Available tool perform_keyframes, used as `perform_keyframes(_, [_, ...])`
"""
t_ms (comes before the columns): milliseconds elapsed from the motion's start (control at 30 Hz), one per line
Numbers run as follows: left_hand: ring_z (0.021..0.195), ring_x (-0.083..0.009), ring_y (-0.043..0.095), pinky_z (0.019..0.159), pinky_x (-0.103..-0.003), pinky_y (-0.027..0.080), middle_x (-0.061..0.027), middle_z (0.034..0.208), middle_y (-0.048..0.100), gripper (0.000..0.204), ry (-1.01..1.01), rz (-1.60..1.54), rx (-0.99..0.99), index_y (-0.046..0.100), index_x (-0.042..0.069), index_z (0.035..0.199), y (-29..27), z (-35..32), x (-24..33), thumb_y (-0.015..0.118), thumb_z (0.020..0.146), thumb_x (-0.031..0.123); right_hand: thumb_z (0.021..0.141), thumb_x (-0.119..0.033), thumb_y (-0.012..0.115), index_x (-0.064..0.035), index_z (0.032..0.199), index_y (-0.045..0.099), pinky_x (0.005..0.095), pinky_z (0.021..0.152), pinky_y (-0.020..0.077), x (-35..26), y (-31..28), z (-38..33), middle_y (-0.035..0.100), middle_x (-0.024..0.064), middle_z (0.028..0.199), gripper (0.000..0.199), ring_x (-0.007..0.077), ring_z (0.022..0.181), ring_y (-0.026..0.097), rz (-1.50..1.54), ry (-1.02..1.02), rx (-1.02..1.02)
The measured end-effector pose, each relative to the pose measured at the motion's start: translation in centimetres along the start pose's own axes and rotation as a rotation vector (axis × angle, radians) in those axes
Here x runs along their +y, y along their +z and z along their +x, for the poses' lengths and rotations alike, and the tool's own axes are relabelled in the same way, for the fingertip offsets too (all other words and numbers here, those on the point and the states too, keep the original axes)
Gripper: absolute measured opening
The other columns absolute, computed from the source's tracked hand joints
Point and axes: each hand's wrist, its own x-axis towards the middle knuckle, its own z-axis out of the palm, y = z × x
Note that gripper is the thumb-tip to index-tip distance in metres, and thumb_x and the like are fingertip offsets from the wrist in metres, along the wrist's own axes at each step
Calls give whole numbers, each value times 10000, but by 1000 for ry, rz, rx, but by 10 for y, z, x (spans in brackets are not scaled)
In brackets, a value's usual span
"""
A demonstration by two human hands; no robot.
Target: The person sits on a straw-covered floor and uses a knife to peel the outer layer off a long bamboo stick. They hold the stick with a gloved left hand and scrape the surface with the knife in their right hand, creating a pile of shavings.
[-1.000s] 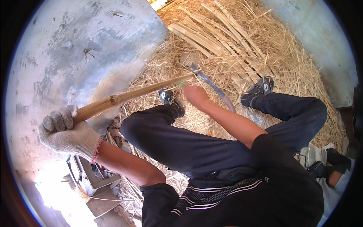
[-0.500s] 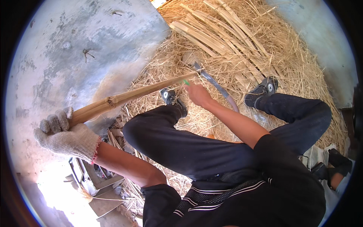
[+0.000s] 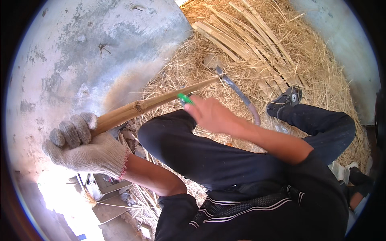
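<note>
Straw (image 3: 321, 68) surrounds split strips (image 3: 237, 36); gloved left hand (image 3: 82, 146) grasps bamboo pole (image 3: 157, 103), right hand's (image 3: 211, 114) grip clenched on green-handled tool (image 3: 185, 99)

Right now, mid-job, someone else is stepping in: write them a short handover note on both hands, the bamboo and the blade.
Left hand: gloved, gripping the near end of the bamboo pole, which slants up toward the straw.
Right hand: bare, resting on the pole at mid-length beside a small green piece; its grip is unclear.
Curved blade: meets the pole's far tip over the straw pile.
Done: a bundle of split strips lies on the straw.
Left: this pole looks whole along most of its length.
</note>
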Motion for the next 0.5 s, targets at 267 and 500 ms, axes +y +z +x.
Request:
perform_keyframes(267, [398, -54, 210, 369, -237, 220, 68, 487, 218, 406, -63, -156, -91, 313, 205, 600, -5, -50, 37, 376, 991, 296, 1004, -278, 459, 28, 1035, 489, 540, 506, 455, -26, 7, -64, 554, 284, 577, 309, 484, 574, 584, -148, -77, 133])
perform_keyframes(500, [402, -65, 216, 369, -244, 233, 68, 488, 209, 448, -64, -152, -45, 266, 201, 557, -5, -64, 45, 368, 972, 335, 1004, -283, 458, 23, 1023, 494, 546, 506, 423, -34, 11, -74, 555, 293, 593, 309, 495, 568, 569, -21, -107, 154])
